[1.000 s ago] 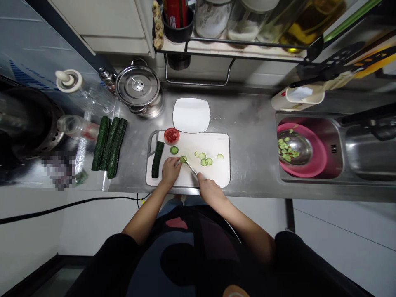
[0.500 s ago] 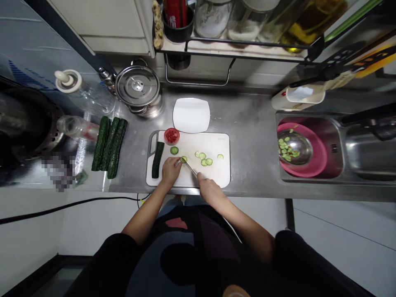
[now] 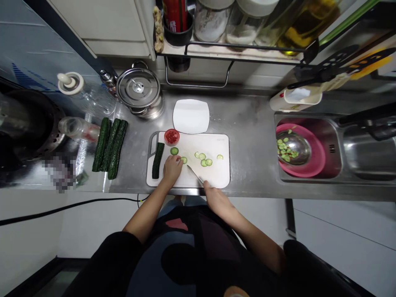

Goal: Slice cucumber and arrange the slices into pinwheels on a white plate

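Note:
On the white cutting board, my left hand is closed with its fingertips at the left edge of a small cucumber slice. My right hand grips a knife by its handle at the board's front edge. The blade points up and left, its tip just apart from that slice. Several pale cucumber slices lie right of the blade. A cut cucumber end sits above my left hand, and a dark green cucumber piece lies to the left. Beside them is a red bowl with red contents.
A white plate stands behind the board. Whole cucumbers lie at the left, near a lidded steel pot. In the sink at right is a pink basin with a metal bowl of slices. A jar shelf hangs overhead.
My right hand has drawn the knife back, down and to the right, away from the cucumber slice. My left hand has shifted slightly right and stays beside the slice.

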### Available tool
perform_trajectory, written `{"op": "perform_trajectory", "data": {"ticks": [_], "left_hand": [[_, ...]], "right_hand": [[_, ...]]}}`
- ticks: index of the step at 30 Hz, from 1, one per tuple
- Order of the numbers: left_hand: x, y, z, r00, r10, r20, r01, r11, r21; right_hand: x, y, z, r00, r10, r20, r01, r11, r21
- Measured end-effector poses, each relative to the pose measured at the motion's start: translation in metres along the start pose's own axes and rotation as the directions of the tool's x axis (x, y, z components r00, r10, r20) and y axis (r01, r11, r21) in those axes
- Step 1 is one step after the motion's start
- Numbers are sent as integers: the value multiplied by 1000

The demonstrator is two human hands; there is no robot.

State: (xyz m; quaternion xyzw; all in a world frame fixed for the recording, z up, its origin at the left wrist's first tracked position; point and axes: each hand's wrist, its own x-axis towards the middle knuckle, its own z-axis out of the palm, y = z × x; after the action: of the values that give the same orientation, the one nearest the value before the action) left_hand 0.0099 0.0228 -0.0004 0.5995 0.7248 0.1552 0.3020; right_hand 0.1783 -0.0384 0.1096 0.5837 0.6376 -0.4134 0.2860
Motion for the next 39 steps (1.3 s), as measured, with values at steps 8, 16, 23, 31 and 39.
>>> {"op": "perform_trajectory", "data": {"ticks": [8, 16, 23, 31, 39], "left_hand": [[3, 13, -3, 998, -13, 59, 15, 1000, -27], [30, 0, -28, 997, -17, -73, 18, 1000, 13], [39, 13, -30, 977, 207, -42, -194, 960, 203], [59, 73, 11, 790, 402, 462, -510, 850, 132], [69, 81, 26, 738, 430, 520, -553, 827, 101]], "right_hand": [[-4, 10, 12, 999, -2, -42, 3, 1000, 11], [-1, 11, 10, 999, 5, -44, -4, 1000, 13], [-2, 12, 10, 999, 7, -52, -6, 1000, 11], [-2, 10, 8, 999, 24, -38, -23, 1000, 17], [-1, 10, 11, 999, 25, -47, -24, 1000, 18]]}}
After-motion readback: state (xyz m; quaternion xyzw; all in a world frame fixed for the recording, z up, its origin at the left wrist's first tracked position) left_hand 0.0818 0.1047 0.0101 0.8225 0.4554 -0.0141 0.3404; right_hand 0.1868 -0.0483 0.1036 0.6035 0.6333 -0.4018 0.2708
